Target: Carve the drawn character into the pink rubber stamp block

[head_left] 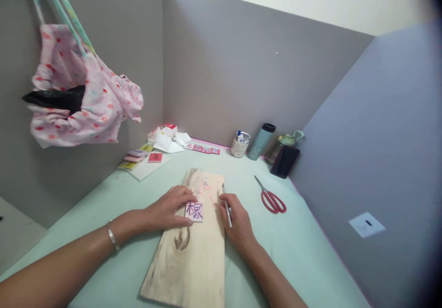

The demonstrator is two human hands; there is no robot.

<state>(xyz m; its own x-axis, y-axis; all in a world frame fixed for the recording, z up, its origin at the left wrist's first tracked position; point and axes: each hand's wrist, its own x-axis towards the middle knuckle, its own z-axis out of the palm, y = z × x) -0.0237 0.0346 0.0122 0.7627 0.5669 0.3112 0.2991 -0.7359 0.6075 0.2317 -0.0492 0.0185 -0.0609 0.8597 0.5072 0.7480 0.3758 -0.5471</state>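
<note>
A small square carving block (194,212) lies on a wooden board (205,266), its pale face marked with a purple written character. My left hand (172,209) grips the block's left side between thumb and fingers. In my right hand (239,223), at the board's right edge, is a slim silver craft knife (226,206). The knife points up and away from me, apart from the block. Pinkish shavings (206,186) are scattered on the board beyond the block.
Red-handled scissors (272,201) lie to the right. Behind stand a jar of pens (240,144), a teal tumbler (261,142) and a dark phone (285,161). Small colored blocks (138,155) are piled at the back left. A pink patterned cloth bag (100,96) hangs on the left.
</note>
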